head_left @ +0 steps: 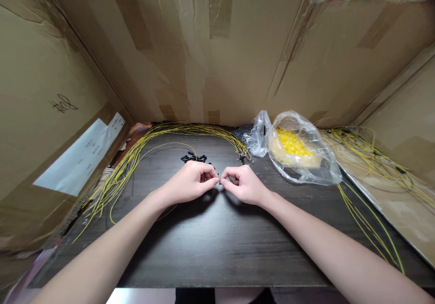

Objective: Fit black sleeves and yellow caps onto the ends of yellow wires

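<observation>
Both bare hands are working close together above the middle of the dark wood-grain tabletop (217,254). The left hand (195,181) is pinching with thumb and forefinger, its remaining fingers curling inward. The right hand (244,184) is mirroring it, thumb and forefinger closing on the same spot. Between the two pairs of fingertips a tiny yellowish piece (220,181) is showing; it is being gripped from both sides, too small for its shape to be made out.

Just beyond the left hand, a cluster of black connectors (194,158) is lying on the tabletop, partly hiding behind the knuckles. A long bundle of yellow wires (136,154) is arching from the left side along the back, its far end finishing near a few black connector ends (242,159) behind the right hand.

Right of that, a small clear plastic bag (261,134) is standing crumpled beside a larger open plastic bag (322,170), which is holding many small yellow plastic pieces (294,142). Farther right, a tangle of yellow and dark wires (370,154) is resting on a cardboard sheet (390,209); several loose yellow wires (360,222) are trailing toward the near edge. Cardboard walls (217,68) are enclosing the back and sides, the left one bearing a white paper label (79,159).
</observation>
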Tool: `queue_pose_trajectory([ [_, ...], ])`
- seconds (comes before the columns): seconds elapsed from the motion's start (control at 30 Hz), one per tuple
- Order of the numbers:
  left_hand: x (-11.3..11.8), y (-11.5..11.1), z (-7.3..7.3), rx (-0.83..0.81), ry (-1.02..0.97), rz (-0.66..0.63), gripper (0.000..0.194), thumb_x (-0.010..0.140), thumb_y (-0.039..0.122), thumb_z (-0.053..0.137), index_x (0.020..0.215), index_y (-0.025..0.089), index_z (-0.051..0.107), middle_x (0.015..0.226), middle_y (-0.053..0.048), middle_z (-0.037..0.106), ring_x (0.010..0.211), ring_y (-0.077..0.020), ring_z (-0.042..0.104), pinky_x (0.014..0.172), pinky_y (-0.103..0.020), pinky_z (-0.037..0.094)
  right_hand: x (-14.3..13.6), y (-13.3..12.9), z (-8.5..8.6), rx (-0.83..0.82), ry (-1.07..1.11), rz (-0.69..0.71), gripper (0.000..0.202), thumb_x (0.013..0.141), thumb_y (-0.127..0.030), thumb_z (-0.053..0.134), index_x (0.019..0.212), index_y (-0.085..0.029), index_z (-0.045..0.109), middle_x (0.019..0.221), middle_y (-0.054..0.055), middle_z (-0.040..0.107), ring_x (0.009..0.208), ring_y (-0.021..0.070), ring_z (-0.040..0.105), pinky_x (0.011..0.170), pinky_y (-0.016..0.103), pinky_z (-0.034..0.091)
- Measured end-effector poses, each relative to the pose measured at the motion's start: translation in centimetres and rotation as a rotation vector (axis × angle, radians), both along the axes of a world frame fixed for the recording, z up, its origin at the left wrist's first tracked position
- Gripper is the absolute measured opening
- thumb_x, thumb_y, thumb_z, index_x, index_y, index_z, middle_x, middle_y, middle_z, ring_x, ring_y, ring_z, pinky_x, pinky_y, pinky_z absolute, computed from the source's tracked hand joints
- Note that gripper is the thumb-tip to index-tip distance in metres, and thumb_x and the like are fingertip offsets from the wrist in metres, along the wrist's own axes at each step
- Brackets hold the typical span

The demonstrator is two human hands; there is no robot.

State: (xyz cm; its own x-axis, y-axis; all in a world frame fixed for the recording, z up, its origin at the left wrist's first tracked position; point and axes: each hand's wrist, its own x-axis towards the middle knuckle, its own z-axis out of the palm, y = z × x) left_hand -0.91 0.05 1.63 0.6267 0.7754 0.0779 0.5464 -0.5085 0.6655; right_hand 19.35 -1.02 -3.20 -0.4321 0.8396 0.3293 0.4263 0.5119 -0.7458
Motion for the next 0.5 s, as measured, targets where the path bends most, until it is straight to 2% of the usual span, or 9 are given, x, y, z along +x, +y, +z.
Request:
queue_pose_trajectory([
  [0.5, -0.09, -0.08, 0.33, 0.083, 0.074, 0.01, 0.018, 0.086, 0.026, 0.058, 0.076, 0.015, 0.069, 0.065, 0.0, 0.065, 0.057, -0.011, 0.054, 0.057, -0.023, 0.038, -0.16, -0.02, 0.05, 0.065, 0.009, 0.006, 0.012, 0.078, -0.018, 0.058, 0.072, -0.013, 0.068, 0.048, -0.008, 0.035, 0.045, 0.006, 0.029, 0.05, 0.021, 0.026],
])
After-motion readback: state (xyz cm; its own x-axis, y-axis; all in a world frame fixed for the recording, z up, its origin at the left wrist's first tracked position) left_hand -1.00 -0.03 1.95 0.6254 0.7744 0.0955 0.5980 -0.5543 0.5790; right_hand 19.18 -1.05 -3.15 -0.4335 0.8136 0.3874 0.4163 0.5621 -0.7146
